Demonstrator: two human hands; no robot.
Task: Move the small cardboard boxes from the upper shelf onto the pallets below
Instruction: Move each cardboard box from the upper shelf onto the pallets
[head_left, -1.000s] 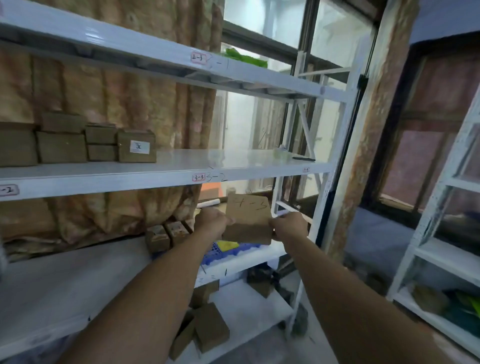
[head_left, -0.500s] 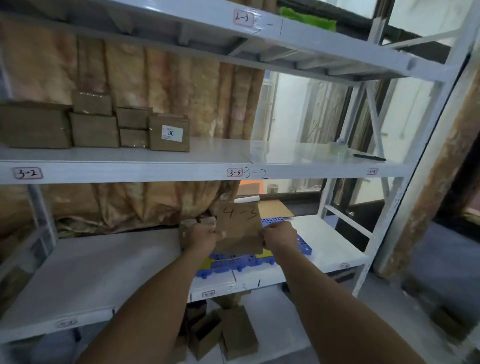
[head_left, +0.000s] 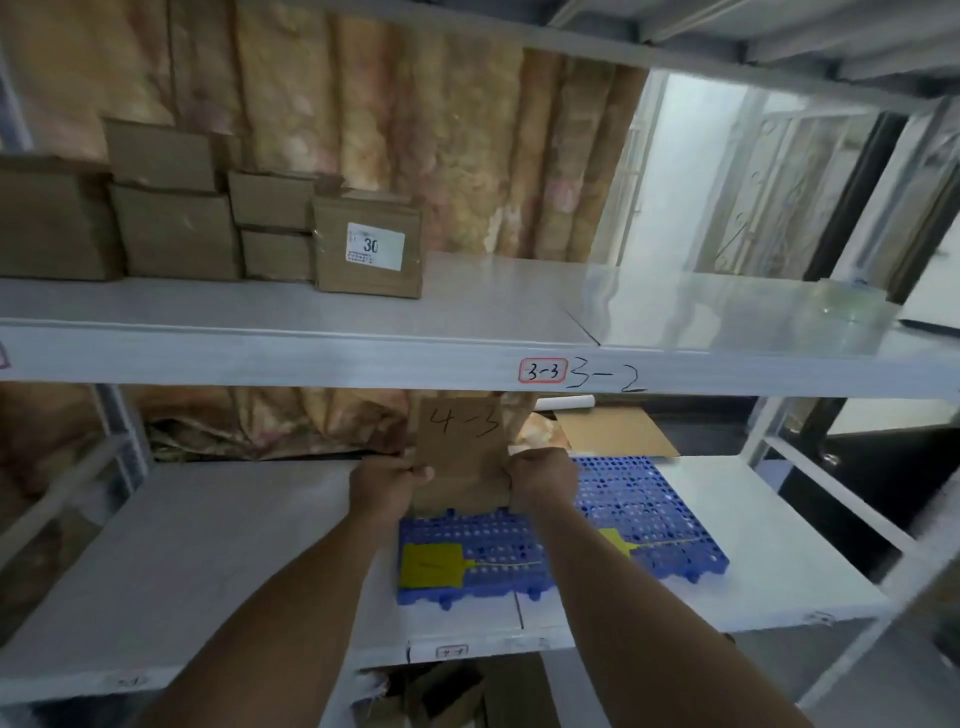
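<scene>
A brown cardboard box (head_left: 460, 452) marked "4-3" is held between both hands just above the back of a blue perforated pallet (head_left: 644, 512) on the lower shelf. My left hand (head_left: 387, 480) grips its left side and my right hand (head_left: 543, 480) grips its right side. On the upper shelf (head_left: 311, 358) at the left stand several small cardboard boxes, the nearest one (head_left: 368, 249) bearing a white label "30". Two yellow tags lie on the pallet, one (head_left: 431, 566) at its front left.
White metal shelving with labels "3-3" and "3-2" on the upper shelf edge. A flat cardboard sheet (head_left: 618, 431) lies behind the pallet. A curtain hangs behind the shelves. More cardboard boxes (head_left: 441, 691) sit on a level below. Shelf uprights stand at the right.
The view has swung left and closer to the shelf. Both hands have carried the "4-3" box in over the blue pallet on the lower shelf.
</scene>
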